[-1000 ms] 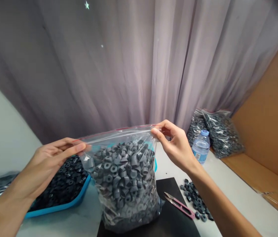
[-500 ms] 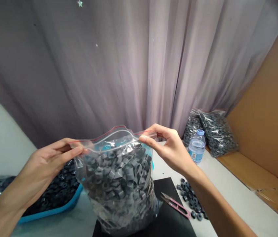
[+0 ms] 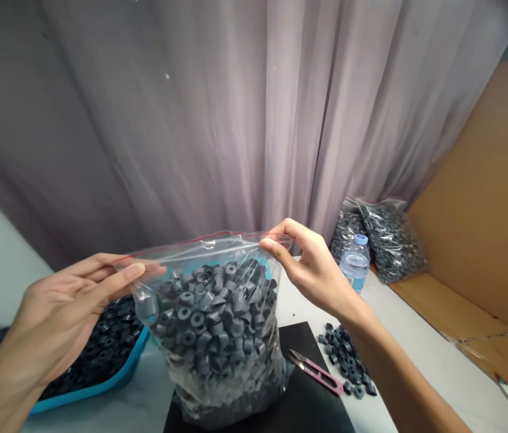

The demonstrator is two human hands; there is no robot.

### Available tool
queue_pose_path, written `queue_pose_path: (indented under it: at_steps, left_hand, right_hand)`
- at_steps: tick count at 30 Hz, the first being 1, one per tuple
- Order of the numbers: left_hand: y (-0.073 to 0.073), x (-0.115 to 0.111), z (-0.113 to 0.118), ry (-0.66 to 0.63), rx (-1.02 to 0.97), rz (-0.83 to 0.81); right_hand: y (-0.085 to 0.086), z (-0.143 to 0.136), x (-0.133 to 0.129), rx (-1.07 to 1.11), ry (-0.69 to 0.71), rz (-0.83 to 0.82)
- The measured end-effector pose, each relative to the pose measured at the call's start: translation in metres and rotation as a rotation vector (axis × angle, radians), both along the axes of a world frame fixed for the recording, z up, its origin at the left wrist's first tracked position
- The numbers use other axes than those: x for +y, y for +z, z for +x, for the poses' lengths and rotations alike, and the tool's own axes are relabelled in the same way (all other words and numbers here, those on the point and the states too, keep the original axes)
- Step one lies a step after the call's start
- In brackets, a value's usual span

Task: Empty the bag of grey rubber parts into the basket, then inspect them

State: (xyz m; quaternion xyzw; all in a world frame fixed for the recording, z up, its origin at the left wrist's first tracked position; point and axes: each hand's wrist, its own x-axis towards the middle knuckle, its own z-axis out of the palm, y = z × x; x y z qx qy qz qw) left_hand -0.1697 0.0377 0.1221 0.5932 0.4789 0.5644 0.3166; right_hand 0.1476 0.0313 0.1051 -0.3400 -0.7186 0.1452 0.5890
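A clear zip-lock bag (image 3: 222,337) filled with small dark grey ring-shaped pieces stands upright on a black mat (image 3: 312,397). My left hand (image 3: 77,300) pinches the left end of the bag's mouth between thumb and fingers. At the right end, my right hand (image 3: 305,255) has its thumb and fingers closed on the same top edge. Between the hands the red-lined edge is stretched nearly straight, and the two lips lie close together. Whether the zip is fully pressed shut cannot be made out.
Left of the bag, a blue tray (image 3: 86,391) holds many dark pieces. Pink thread snips (image 3: 319,373) lie on the mat beside a loose pile of grey pieces (image 3: 346,358). Behind are a water bottle (image 3: 355,264), filled bags (image 3: 391,240), a cardboard box (image 3: 483,210) and a curtain (image 3: 217,120).
The bag's mouth, bowed open with a gap before, is now pulled nearly straight. My left hand has moved left, stretching the edge; my right hand stays at its end.
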Motion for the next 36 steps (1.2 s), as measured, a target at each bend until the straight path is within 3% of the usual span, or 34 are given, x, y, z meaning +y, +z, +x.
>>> queue_pose_path:
  at_steps: [4, 7, 11, 17, 28, 32, 36]
  left_hand:
    - [0.006, -0.009, 0.014, -0.061, 0.078, -0.074]
    - [0.005, -0.014, 0.025, -0.136, 0.072, -0.046]
    - [-0.006, -0.009, 0.039, -0.195, -0.087, -0.056]
    - [-0.022, 0.005, 0.054, -0.171, -0.281, -0.078]
    - [-0.022, 0.008, 0.048, -0.155, -0.136, 0.074]
    - [-0.023, 0.011, 0.046, -0.112, -0.125, 0.094]
    - [-0.023, 0.01, 0.048, -0.092, -0.077, 0.139]
  right_hand:
    - [0.005, 0.01, -0.006, -0.097, 0.088, -0.093]
    - [0.005, 0.014, -0.011, -0.178, 0.045, -0.068]
    - [0.001, 0.008, -0.011, -0.279, -0.051, 0.029]
    - [-0.009, -0.003, -0.002, -0.201, -0.078, 0.059]
    - [-0.011, -0.002, 0.014, 0.103, 0.167, -0.173]
    - [-0.012, 0.003, 0.016, 0.085, 0.173, -0.283]
    - [-0.01, 0.005, 0.014, 0.033, 0.121, -0.266]
